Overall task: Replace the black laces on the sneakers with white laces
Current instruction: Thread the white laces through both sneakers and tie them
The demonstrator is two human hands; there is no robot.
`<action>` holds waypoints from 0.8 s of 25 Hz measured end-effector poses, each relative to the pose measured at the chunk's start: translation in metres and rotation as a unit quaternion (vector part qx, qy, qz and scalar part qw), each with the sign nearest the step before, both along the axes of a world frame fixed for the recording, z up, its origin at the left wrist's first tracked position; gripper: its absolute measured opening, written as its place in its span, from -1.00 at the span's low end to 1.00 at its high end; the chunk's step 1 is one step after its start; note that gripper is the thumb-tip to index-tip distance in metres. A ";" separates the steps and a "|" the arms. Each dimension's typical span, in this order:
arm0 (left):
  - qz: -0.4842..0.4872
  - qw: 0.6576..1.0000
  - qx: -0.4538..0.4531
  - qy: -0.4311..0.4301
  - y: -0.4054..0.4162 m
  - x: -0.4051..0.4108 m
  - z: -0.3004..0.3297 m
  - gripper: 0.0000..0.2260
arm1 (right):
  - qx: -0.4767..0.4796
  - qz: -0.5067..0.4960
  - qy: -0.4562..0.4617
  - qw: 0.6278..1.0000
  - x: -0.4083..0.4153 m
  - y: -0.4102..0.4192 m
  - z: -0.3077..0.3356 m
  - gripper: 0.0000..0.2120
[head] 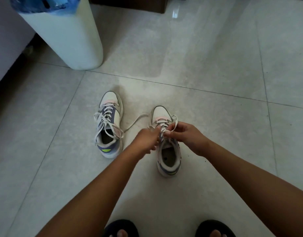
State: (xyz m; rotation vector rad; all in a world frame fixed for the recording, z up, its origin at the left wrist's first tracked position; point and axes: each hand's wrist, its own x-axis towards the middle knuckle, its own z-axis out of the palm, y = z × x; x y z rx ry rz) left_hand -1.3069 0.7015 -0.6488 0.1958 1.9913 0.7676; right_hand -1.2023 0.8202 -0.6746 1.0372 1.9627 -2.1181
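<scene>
Two white sneakers with purple panels stand on the tiled floor, toes pointing away from me. The left sneaker [110, 125] carries a white lace tied in a loose bow. Over the lacing of the right sneaker [166, 151], my left hand [146, 140] and my right hand [184, 132] meet. Each hand pinches part of that shoe's white lace [136, 121]. One free end of it trails left across the floor toward the other shoe, and a loop rises by my right fingers. No black lace is in view.
A tall white bin [68, 35] with a blue bag liner stands at the back left. A dark furniture base [130, 4] lies along the top edge. My feet in black slippers [121, 228] sit at the bottom of the frame.
</scene>
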 end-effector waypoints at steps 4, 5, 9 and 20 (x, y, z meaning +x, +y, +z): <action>0.167 0.965 0.125 -0.156 0.006 0.008 -0.018 -0.74 | -0.029 -0.064 0.024 0.997 0.001 -0.007 0.002 -0.91; 0.209 0.947 0.158 -0.185 0.006 0.010 -0.021 -0.77 | -0.034 -0.089 0.021 0.995 0.002 -0.010 0.000 -0.91; 0.300 0.897 0.191 -0.263 -0.012 0.008 -0.033 -0.70 | -0.106 -0.221 -0.014 0.969 0.022 -0.012 -0.015 -0.93; 0.340 0.865 0.241 -0.278 -0.002 0.006 -0.035 -0.68 | -0.164 -0.229 0.025 0.959 0.001 -0.007 0.000 -0.81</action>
